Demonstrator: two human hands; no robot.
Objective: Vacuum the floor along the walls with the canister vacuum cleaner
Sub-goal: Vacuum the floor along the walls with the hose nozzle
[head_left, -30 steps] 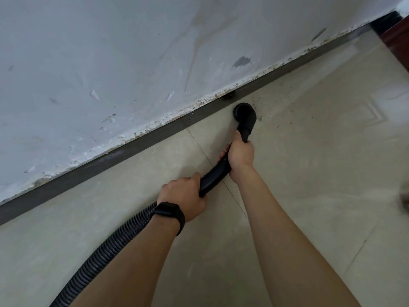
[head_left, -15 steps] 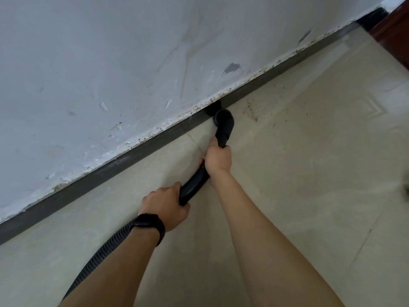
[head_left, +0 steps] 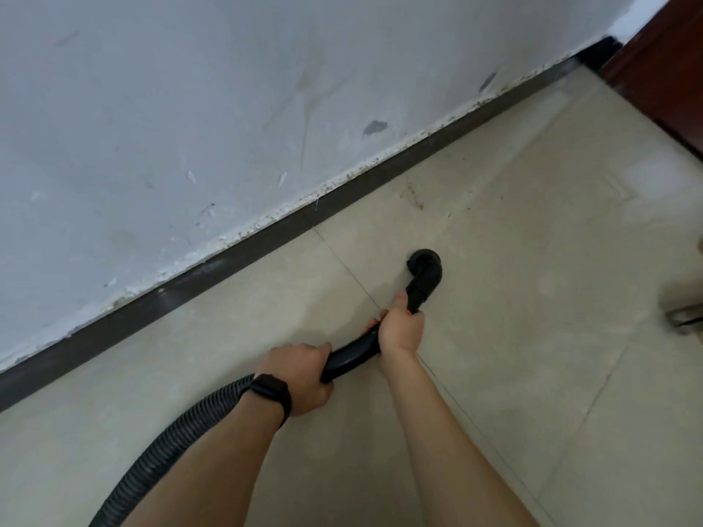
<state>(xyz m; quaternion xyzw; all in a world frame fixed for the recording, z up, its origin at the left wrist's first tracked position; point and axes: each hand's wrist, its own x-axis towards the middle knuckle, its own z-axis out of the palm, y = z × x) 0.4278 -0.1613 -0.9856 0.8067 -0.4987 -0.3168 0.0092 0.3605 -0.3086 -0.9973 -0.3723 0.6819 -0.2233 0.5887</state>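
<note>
Smooth, curved black wand (head_left: 352, 355) held by left hand (head_left: 300, 378) and right hand (head_left: 400, 332).

— Any word, number or brand to read here?
— None. The wristband (head_left: 271, 389) is plain black, with no digits showing.
— And the vacuum hose (head_left: 171, 446)?
— Black ribbing all along, no legible mark; the same goes for its nozzle (head_left: 426, 266).
— The wall (head_left: 190, 108)?
— Only scuffs and chipped paint, nothing written.
</note>
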